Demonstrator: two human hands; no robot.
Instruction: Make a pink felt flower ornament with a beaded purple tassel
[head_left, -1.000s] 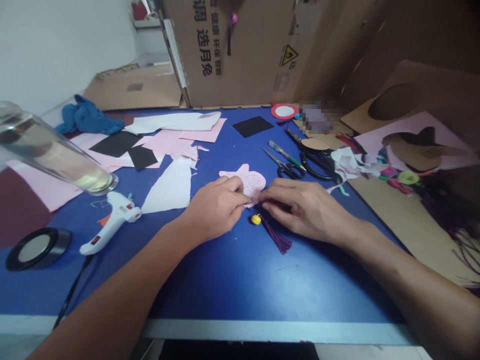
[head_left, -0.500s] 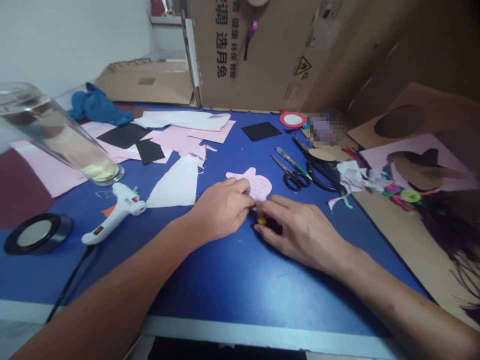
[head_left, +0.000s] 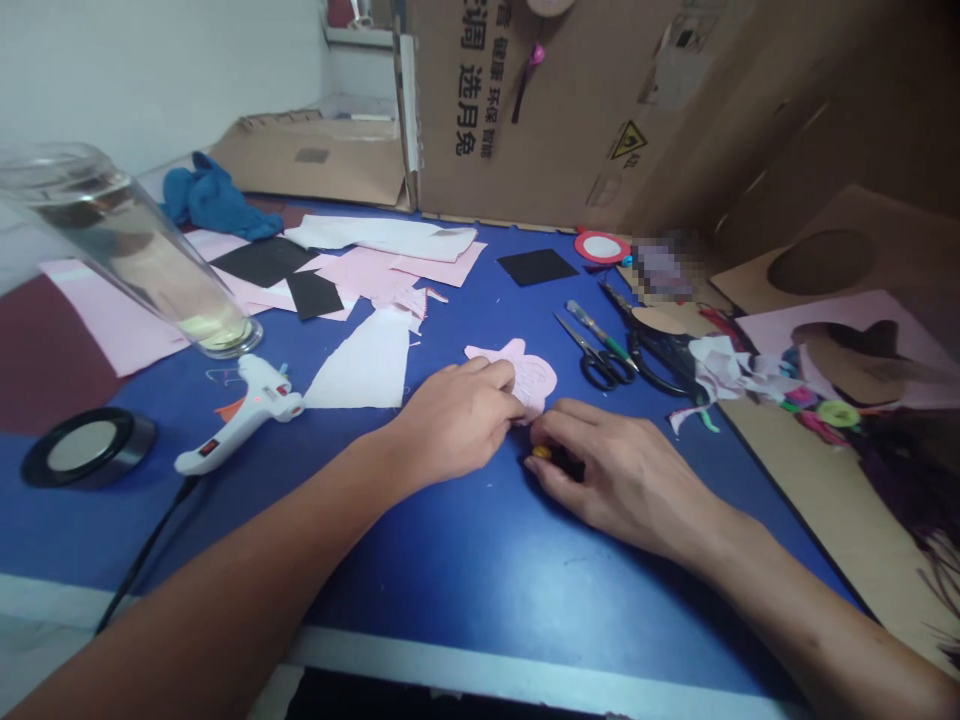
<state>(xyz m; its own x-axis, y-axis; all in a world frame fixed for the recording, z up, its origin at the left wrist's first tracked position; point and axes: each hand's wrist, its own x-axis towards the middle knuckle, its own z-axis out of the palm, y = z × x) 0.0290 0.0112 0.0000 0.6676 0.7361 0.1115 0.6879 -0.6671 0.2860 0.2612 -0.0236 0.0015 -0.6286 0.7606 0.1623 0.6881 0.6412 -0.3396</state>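
On the blue table (head_left: 450, 570), the left hand (head_left: 457, 425) pinches a pink cut-out paper shape (head_left: 534, 375) and the right hand (head_left: 626, 475) curls tight on a small yellow bead (head_left: 541, 452) just beside it, seemingly not joined yet.

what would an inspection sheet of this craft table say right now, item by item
surface: blue table, flat, with craft material spread over its far half.
things in hand: pink cutout lies flat; yellow bead sits just in front of it.
clutter: glue gun, glass jar, black tape roll, scissors, pink, white and black paper scraps, blue cloth.
hands: left hand has its fingers pinched on the cutout's near edge; right hand curls over the bead, grip unclear.
cables: black cable runs from the glue gun off the front edge.
surroundings: printed cardboard box at the back, cardboard sheets on the right.
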